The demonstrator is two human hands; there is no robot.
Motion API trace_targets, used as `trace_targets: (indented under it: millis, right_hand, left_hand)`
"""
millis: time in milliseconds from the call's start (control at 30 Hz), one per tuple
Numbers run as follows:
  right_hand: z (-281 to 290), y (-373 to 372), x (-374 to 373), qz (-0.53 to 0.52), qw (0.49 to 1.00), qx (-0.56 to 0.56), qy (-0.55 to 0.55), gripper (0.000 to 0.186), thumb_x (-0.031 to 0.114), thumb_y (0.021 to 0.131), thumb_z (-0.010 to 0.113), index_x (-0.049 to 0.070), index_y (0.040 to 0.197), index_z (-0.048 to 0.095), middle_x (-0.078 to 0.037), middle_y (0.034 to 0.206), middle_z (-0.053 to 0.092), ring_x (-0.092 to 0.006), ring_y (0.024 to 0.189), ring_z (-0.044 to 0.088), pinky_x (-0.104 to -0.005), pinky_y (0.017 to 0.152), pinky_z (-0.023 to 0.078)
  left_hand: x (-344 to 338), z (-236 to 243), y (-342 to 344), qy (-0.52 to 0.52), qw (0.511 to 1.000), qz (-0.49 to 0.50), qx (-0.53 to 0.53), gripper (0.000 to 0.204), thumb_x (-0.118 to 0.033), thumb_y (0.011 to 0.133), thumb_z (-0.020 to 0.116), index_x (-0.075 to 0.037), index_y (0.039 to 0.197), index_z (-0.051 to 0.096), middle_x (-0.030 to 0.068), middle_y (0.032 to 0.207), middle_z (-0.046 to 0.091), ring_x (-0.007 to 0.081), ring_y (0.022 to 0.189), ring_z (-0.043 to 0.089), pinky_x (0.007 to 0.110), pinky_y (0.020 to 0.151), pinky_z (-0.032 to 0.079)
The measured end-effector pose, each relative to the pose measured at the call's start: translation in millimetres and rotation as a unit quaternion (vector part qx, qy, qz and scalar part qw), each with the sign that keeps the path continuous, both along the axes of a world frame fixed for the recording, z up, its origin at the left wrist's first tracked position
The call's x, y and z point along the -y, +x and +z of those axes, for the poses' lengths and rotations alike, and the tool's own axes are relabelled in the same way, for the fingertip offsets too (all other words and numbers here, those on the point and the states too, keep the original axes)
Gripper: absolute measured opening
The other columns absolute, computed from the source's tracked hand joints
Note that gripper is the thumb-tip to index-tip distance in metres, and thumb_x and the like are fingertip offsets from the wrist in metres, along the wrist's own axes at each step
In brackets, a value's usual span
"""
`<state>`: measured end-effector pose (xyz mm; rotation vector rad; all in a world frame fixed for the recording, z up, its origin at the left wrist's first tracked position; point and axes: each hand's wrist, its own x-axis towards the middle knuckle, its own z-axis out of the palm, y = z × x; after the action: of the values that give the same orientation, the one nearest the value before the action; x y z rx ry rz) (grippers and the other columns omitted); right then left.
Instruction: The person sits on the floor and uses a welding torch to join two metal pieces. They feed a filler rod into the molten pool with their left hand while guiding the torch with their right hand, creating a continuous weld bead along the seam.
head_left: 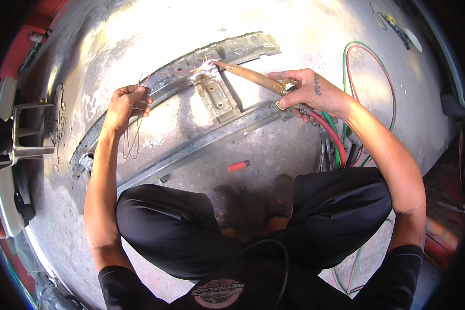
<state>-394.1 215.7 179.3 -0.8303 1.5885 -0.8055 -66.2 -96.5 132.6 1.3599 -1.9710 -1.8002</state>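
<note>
My right hand (pixel 312 95) is closed around the valve end of a brass gas torch (pixel 256 78). Its tip meets a bright glowing spot (pixel 207 66) where a short flat bracket (pixel 216 98) joins a long curved metal bar (pixel 175 64). My left hand (pixel 128 107) pinches a thin wire (pixel 163 72), whose far end reaches the glow; the slack hangs in loops below the fingers. Nearer my knees, a straight metal rail (pixel 201 140) runs slantwise below the bracket. Glare hides the detail at the joint.
Red and green hoses (pixel 333 137) trail from the torch and loop on the right. A small red cylinder (pixel 237 166) lies on the concrete floor (pixel 191 170) before my feet. On the left is a metal-framed stool (pixel 31 132); a tool with a pale disc (pixel 405 36) lies far right.
</note>
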Motion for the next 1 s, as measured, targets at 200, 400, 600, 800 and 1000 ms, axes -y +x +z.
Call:
trace_targets:
  millis: [200, 400, 600, 800, 1000]
  right_hand:
    - [0.2, 0.2, 0.3, 0.000, 1.000, 0.000, 0.001, 0.075, 0.008, 0.082, 0.073, -0.006, 0.152, 0.050, -0.008, 0.083, 0.070, -0.0132, 0.059, 0.063, -0.0289, 0.052, 0.051]
    - [1.8, 0.5, -0.1, -0.003, 1.000, -0.001, 0.006, 0.075, 0.007, 0.082, 0.073, -0.006, 0.152, 0.050, -0.008, 0.084, 0.070, -0.0134, 0.060, 0.063, -0.0289, 0.052, 0.051]
    - [4.2, 2.3, 0.2, -0.006, 1.000, -0.001, 0.010, 0.073, 0.017, 0.085, 0.072, -0.006, 0.151, 0.051, -0.008, 0.085, 0.069, -0.0131, 0.061, 0.064, -0.0283, 0.053, 0.052]
    - [2.1, 3.1, 0.2, -0.021, 1.000, 0.004, 0.014, 0.066, 0.033, 0.095, 0.066, -0.007, 0.147, 0.054, -0.010, 0.091, 0.069, -0.0132, 0.062, 0.064, -0.0280, 0.054, 0.052]
    - [-1.2, 0.7, 0.8, -0.020, 1.000, -0.001, 0.012, 0.064, 0.034, 0.098, 0.063, -0.008, 0.145, 0.055, -0.010, 0.093, 0.069, -0.0132, 0.061, 0.065, -0.0281, 0.053, 0.053]
  left_hand:
    - [2.1, -1.3, 1.6, 0.000, 1.000, -0.002, -0.005, 0.025, -0.019, 0.106, 0.060, 0.004, 0.108, 0.069, 0.0102, 0.083, 0.072, 0.0160, 0.063, 0.068, 0.029, 0.060, 0.059]
    - [0.1, -0.3, -0.4, 0.000, 1.000, -0.002, 0.000, 0.026, -0.020, 0.108, 0.059, 0.004, 0.106, 0.068, 0.0099, 0.084, 0.071, 0.0160, 0.064, 0.067, 0.029, 0.060, 0.057]
    - [0.9, -0.8, 0.5, 0.001, 1.000, -0.002, -0.003, 0.025, -0.020, 0.108, 0.058, 0.003, 0.106, 0.068, 0.0099, 0.084, 0.071, 0.0159, 0.064, 0.067, 0.029, 0.060, 0.057]
    - [1.2, -1.3, 0.7, 0.002, 1.000, -0.002, -0.003, 0.025, -0.020, 0.108, 0.059, 0.003, 0.105, 0.068, 0.0098, 0.084, 0.071, 0.0157, 0.064, 0.067, 0.029, 0.060, 0.057]
    - [0.6, -1.1, 0.3, 0.000, 1.000, 0.000, -0.003, 0.025, -0.020, 0.107, 0.059, 0.003, 0.105, 0.068, 0.0099, 0.084, 0.071, 0.0157, 0.064, 0.067, 0.029, 0.060, 0.057]
